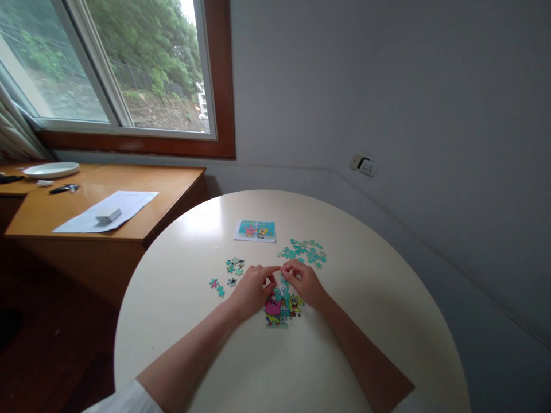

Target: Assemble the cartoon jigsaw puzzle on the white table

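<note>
A partly joined cartoon puzzle (274,312), with a pink figure, a teal figure and a yellow one, lies on the round white table (241,367). My left hand (253,289) rests at its upper left edge, index finger stretched toward the right hand, the other fingers curled. Over the puzzle's top edge is my right hand (302,281), thumb and index finger pinched together; whatever is between them is too small to make out. Loose teal pieces (307,252) lie beyond my right hand. A few more pieces (235,265) are scattered left of my left hand.
A picture card (255,230) of the cartoon lies farther back on the table. At the left, a wooden desk (172,189) holds a paper sheet (124,202), a small white box (108,215) and a white plate (51,170). A wall socket (368,167) is behind.
</note>
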Tool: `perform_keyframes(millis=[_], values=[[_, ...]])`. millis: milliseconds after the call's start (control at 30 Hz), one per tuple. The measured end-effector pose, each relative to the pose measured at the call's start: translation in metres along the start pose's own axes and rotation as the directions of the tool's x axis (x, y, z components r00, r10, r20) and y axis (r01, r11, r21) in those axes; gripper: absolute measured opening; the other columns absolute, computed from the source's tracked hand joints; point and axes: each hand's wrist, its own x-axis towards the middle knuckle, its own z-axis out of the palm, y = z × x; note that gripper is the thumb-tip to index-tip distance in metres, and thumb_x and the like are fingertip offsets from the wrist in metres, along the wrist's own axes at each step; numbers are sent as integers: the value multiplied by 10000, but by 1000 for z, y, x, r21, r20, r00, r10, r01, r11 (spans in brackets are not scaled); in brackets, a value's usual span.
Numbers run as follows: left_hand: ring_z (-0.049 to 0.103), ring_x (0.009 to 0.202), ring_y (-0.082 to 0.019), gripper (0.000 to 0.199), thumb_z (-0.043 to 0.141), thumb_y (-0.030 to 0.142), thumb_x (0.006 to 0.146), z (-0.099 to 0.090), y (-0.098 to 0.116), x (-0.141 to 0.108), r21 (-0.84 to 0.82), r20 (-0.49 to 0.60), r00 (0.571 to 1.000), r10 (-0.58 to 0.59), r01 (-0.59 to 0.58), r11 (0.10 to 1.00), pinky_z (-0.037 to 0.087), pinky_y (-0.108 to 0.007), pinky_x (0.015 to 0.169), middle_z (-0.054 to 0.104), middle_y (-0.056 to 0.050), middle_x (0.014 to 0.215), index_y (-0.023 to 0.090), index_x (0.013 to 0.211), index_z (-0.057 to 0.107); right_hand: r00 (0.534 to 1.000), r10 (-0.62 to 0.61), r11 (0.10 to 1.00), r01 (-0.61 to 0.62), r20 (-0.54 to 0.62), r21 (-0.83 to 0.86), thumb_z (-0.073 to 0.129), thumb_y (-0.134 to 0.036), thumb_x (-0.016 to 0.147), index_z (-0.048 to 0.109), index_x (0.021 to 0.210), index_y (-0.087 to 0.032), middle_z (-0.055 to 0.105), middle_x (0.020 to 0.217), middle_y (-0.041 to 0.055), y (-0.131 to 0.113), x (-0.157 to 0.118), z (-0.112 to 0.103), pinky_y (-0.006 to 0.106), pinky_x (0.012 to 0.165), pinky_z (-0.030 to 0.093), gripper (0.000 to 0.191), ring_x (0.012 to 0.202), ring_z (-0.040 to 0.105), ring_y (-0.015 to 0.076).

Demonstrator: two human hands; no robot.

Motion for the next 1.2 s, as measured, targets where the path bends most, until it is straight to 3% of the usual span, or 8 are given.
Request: perform_keyframes(millis=[133, 267, 367, 533, 1200], values=[[519, 783, -168, 310, 487, 138, 766, 0, -3, 0, 23, -25, 999, -27, 27, 999, 358, -309, 792, 640, -15, 807, 210, 1052, 581, 1000, 6, 1000, -5, 18, -30, 502, -197, 745, 528, 644, -192, 568, 766, 27, 1, 0, 1, 249, 604, 418, 105, 715, 517, 138], [509, 731, -154, 78, 568, 193, 712, -3, -4, 1, 71, 10, 999, -32, 32, 997, 354, -297, 749, 595, 0, 749, 187, 790, 567, 998, -11, 998, 14, 56, -64, 513, -168, 725, 523, 621, -189, 558, 766, 29, 3, -1, 2, 257, 634, 412, 106, 734, 503, 143], [493, 720, -152, 121, 611, 234, 673, -7, -3, 2, 123, 51, 998, -34, 28, 992, 341, -292, 728, 563, 7, 737, 183, 702, 506, 997, -22, 997, 28, 77, -75, 514, -150, 715, 511, 600, -189, 553, 760, 26, 4, 0, 2, 260, 646, 404, 122, 721, 490, 139], [483, 727, -148, 148, 606, 223, 657, -8, -1, 2, 155, 116, 993, -27, 9, 988, 320, -284, 731, 545, 11, 735, 181, 664, 465, 997, -18, 997, 24, 79, -74, 513, -136, 707, 508, 593, -193, 551, 757, 20, 4, 0, 2, 262, 652, 397, 128, 714, 482, 139], [506, 740, -146, 55, 595, 188, 656, -5, -3, 2, 158, 116, 993, 1, -19, 987, 332, -285, 748, 566, 7, 743, 182, 671, 543, 996, -40, 994, 48, 84, -97, 525, -134, 727, 513, 605, -188, 559, 740, 23, 0, 0, 2, 266, 668, 406, 134, 737, 522, 146]])
